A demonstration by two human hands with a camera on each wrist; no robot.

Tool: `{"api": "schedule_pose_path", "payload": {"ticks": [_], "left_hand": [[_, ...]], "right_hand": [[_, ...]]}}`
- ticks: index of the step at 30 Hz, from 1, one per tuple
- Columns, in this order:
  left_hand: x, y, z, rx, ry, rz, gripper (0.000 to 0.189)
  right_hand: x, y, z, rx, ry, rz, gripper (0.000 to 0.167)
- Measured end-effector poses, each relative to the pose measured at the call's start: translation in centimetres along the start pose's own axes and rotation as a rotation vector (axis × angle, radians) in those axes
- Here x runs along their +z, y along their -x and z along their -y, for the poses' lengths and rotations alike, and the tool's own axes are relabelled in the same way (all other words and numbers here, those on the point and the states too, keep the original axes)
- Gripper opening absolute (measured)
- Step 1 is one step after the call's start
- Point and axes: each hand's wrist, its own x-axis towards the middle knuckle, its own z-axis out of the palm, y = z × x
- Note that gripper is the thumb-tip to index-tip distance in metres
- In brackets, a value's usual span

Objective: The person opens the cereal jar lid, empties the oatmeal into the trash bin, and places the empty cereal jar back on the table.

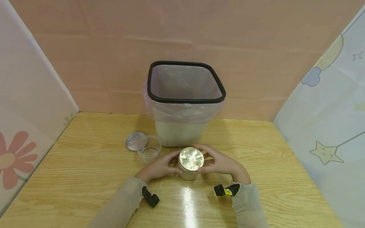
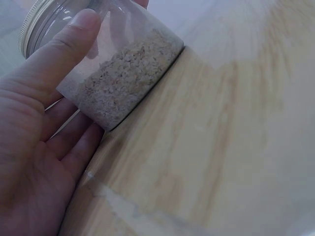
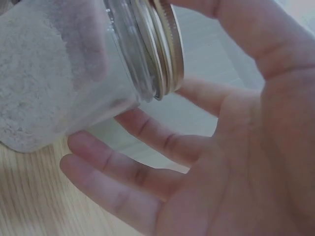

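Note:
A clear jar [image 2: 120, 73] stands upright on the wooden table, partly filled with pale, flaky bits. On top sits a gold metal screw lid [image 1: 191, 159]. My left hand [image 1: 159, 165] holds the jar's side, its thumb on the clear wall and its other fingers bent behind. From the right, my right hand [image 1: 220, 161] has thumb and forefinger around the lid's edge. Its other fingers [image 3: 123, 169] spread beside the jar wall in the right wrist view.
Behind the jar stands a bin [image 1: 182, 131] with a black rim and a thin pinkish bag inside. Left of it are a clear plastic cup [image 1: 149, 153] and a round, silver-rimmed clear lid [image 1: 131, 142]. Fabric walls enclose the table [image 1: 85, 167] on three sides.

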Motion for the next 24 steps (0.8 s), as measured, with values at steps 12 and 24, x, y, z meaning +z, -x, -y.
{"api": "schedule_pose_path", "payload": {"ticks": [12,24], "left_hand": [[0.02,-0.07,0.05,0.016,0.026,0.008,0.085],[-0.01,0.11,-0.02,-0.02,-0.012,-0.009,0.087]], "right_hand": [[0.17,-0.18,0.26,0.025,-0.032,-0.02,0.081],[0.56,-0.47,0.8,0.025,0.062,-0.035,0.085]]}}
